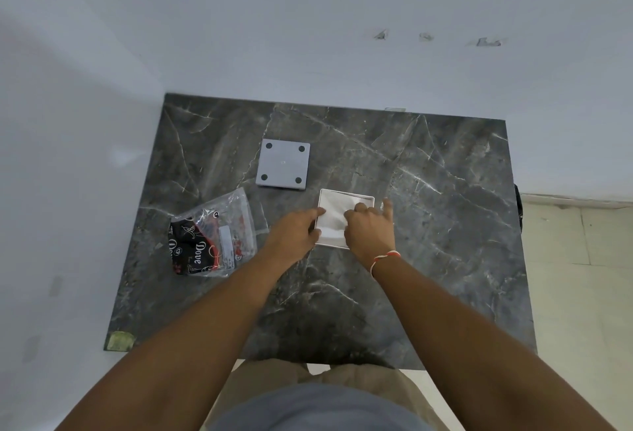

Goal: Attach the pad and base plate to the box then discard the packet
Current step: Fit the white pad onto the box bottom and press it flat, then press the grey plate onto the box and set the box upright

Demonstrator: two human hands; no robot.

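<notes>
A white square box [356, 197] lies on the dark marble table [428, 225], near its middle. A white pad [334, 216] lies inside the box. My left hand [294, 233] rests on the box's left edge, fingertips touching the pad. My right hand [368, 225] presses down on the pad with bent fingers, its index finger stretched past the box's right side. A grey square base plate [283, 164] with a dark round foot at each corner lies apart, behind and left of the box. The clear plastic packet [214, 235] with black and red contents lies at the left.
The table stands against a white wall at the back and left. A small green patch [120, 341] marks the table's near left corner. Pale floor tiles [582, 276] show on the right.
</notes>
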